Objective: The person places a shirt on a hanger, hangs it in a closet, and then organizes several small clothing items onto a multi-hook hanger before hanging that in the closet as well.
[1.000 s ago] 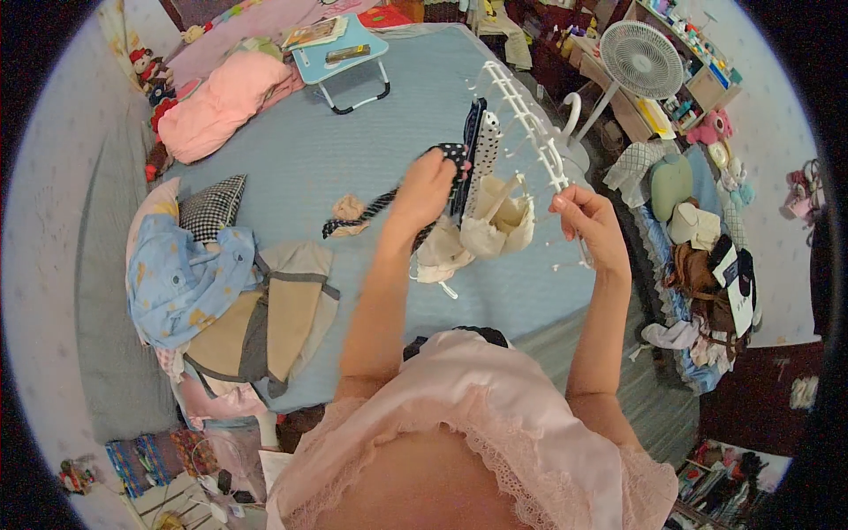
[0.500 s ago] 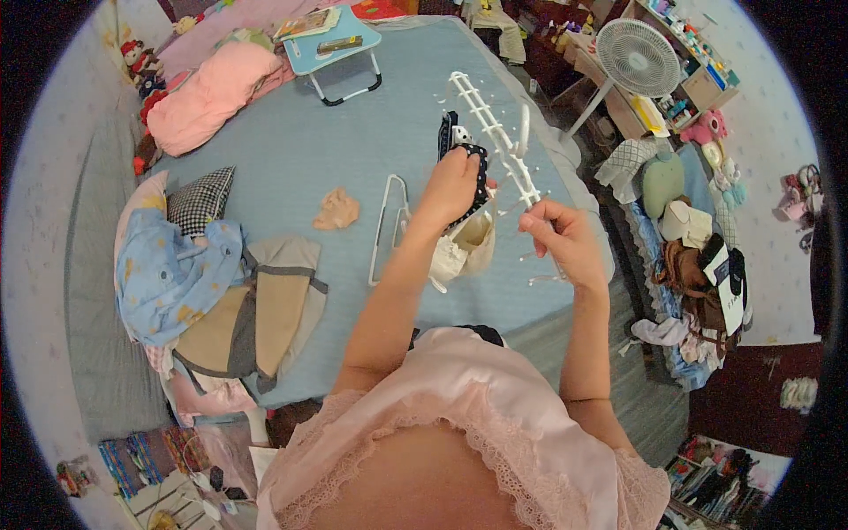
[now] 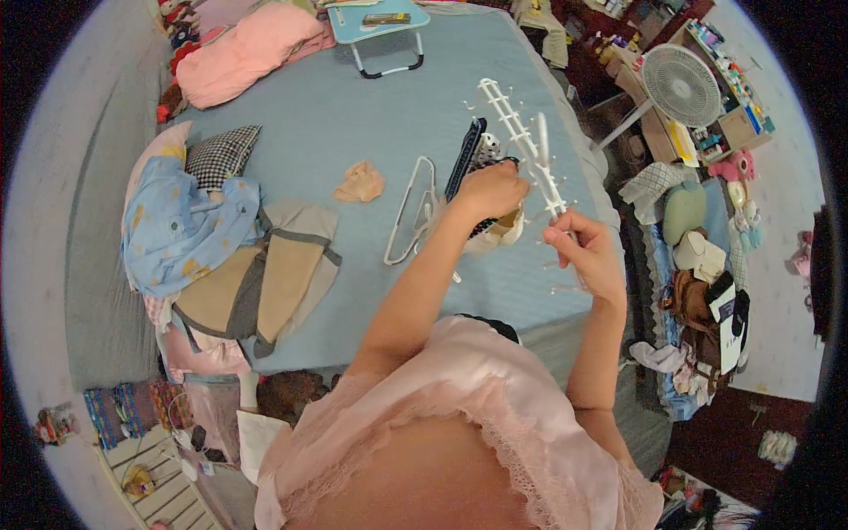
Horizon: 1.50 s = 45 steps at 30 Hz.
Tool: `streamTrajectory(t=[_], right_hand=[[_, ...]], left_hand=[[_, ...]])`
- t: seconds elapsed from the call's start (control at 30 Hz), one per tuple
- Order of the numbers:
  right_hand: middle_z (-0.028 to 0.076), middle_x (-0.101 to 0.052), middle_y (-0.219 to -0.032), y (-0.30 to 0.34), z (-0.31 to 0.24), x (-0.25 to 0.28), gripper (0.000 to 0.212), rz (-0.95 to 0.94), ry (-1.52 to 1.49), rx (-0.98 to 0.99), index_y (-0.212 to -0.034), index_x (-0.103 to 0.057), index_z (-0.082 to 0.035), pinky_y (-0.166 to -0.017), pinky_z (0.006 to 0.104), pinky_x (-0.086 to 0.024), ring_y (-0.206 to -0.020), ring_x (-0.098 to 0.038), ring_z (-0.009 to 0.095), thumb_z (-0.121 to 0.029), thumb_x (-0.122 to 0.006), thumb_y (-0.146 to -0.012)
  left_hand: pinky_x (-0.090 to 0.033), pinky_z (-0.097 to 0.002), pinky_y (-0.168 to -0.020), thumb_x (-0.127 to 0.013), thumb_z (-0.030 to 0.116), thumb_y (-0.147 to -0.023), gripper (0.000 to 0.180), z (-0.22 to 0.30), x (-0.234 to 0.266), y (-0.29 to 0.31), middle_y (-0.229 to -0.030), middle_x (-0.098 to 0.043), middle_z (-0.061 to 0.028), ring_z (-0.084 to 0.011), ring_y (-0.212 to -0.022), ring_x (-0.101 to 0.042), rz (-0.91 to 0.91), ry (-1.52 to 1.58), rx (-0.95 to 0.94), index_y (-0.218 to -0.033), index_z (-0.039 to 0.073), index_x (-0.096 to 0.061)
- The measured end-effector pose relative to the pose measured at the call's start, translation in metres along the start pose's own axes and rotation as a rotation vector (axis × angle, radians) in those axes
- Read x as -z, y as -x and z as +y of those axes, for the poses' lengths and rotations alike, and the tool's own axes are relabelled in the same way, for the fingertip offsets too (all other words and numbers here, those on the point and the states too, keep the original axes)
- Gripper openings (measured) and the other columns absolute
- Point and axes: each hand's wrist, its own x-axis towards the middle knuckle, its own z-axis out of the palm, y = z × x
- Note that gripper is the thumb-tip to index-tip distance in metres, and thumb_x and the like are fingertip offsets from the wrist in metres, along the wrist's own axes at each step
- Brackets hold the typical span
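My right hand (image 3: 590, 256) is closed around the lower end of a white plastic hanger rack (image 3: 526, 146) with small hooks along its sides. Beside the rack, my left hand (image 3: 495, 190) pinches a black polka-dot bra (image 3: 488, 152); its dark band (image 3: 465, 159) rises past the knuckles, and the hand hides much of it. A cream bra (image 3: 503, 234) is partly covered beneath that hand and the dark fabric. To the left, a white clothes hanger (image 3: 411, 212) lies flat on the bed (image 3: 300, 132). Farther left is a crumpled beige cloth piece (image 3: 359, 181).
A blue folding table (image 3: 378, 21) stands on the bed's far side, near a pink quilt (image 3: 256, 55). Blue bedding (image 3: 181, 225) and a checked cushion (image 3: 223, 157) are piled left. At right are a fan (image 3: 680, 86) and a narrow surface heaped with clothes and bags (image 3: 693, 291).
My left hand has shifted toward the hanger rack, its fingertips now close to the hooks with the bra. The whole view has turned slightly; my right hand keeps its hold.
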Motion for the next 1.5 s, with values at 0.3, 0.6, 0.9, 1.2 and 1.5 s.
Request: streamTrajectory(t=[0.3, 0.6, 0.9, 1.2, 1.5], right_hand=[[-0.003, -0.052, -0.064, -0.001, -0.006, 0.004, 0.018, -0.024, -0.072, -0.06, -0.068, -0.055, -0.005, -0.045, 0.0187, -0.033, -0.049, -0.042, 0.004, -0.017, -0.063, -0.078], [-0.002, -0.053, -0.068, 0.003, -0.014, 0.01, 0.017, 0.018, -0.117, -0.009, -0.069, -0.055, -0.006, -0.044, 0.0175, -0.031, -0.048, -0.042, 0.004, -0.02, -0.063, -0.077], [-0.001, -0.053, -0.067, 0.005, -0.008, 0.021, 0.017, 0.035, -0.09, 0.001, -0.07, -0.056, -0.005, -0.044, 0.018, -0.031, -0.048, -0.041, 0.004, -0.018, -0.06, -0.08], [-0.002, -0.051, -0.065, 0.008, -0.01, 0.025, 0.018, 0.029, -0.065, -0.006, -0.069, -0.055, -0.005, -0.044, 0.018, -0.033, -0.048, -0.041, 0.003, -0.017, -0.061, -0.079], [-0.003, -0.051, -0.065, 0.011, -0.001, 0.03, 0.019, 0.164, -0.08, 0.0, -0.068, -0.054, -0.005, -0.043, 0.0178, -0.031, -0.048, -0.041, 0.003, -0.018, -0.06, -0.081]], left_hand=[[-0.045, -0.0333, -0.071, -0.04, 0.023, -0.087, 0.031, -0.045, -0.002, -0.013, -0.089, -0.064, -0.0136, -0.0235, -0.076, -0.059, -0.124, 0.51, -0.215, -0.087, -0.005, -0.053], [-0.045, -0.0445, -0.066, -0.048, 0.036, -0.085, 0.038, -0.046, -0.027, -0.001, -0.078, -0.059, -0.0223, -0.0382, -0.075, -0.057, 0.074, 0.044, -0.035, -0.086, 0.0, -0.059], [-0.048, -0.0299, -0.066, -0.06, 0.02, -0.078, 0.027, -0.022, -0.015, 0.007, -0.078, -0.063, -0.0119, -0.0207, -0.07, -0.061, 0.332, 0.56, -0.202, -0.096, -0.001, -0.059], [-0.047, -0.0272, -0.061, -0.063, 0.014, -0.076, 0.018, 0.0, -0.017, 0.012, -0.076, -0.063, -0.0115, -0.0187, -0.066, -0.061, 0.498, 0.381, -0.2, -0.09, 0.002, -0.062], [-0.046, -0.0263, -0.058, -0.057, 0.012, -0.079, 0.014, -0.151, -0.064, -0.011, -0.073, -0.064, -0.0073, -0.0122, -0.066, -0.059, 0.515, 0.721, 0.094, -0.085, 0.002, -0.063]])
